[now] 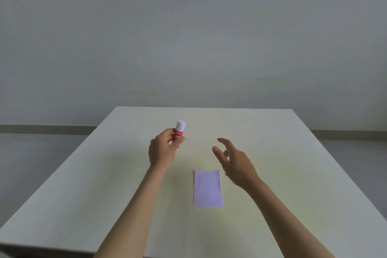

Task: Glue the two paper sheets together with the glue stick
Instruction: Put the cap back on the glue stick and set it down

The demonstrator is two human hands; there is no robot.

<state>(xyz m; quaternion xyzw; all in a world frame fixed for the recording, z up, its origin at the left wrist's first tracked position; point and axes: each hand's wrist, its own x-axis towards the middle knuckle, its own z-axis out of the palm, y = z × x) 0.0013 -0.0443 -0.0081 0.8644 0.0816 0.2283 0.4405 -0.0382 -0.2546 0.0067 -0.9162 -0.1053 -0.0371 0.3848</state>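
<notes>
I sit at a pale table [272,153], looking down at my two bare forearms reaching forward. My left hand [162,150] is closed around a glue stick [179,132], fingers wrapped round its red body. The stick stands nearly upright, tilted a little to the right, with its white cap on top and clear of my fingers. It is lifted off the table, toward the far left of the centre.

My right hand [232,159] is empty and spread, fingers loosely curled and apart, palm turned toward the left. It hovers above the table, level with the stick and apart from it. The cap lies up and to the left of these fingers, with bare table between.

Just below and between my hands, a pale lilac paper [207,188] lies flat, its long side running away from me. I can make out only one sheet; whether a second lies under it I cannot tell.

I judge the next step is uncapping: my right hand is the free one, and must travel left and slightly up to meet the cap, pulling along the stick's upright axis.
</notes>
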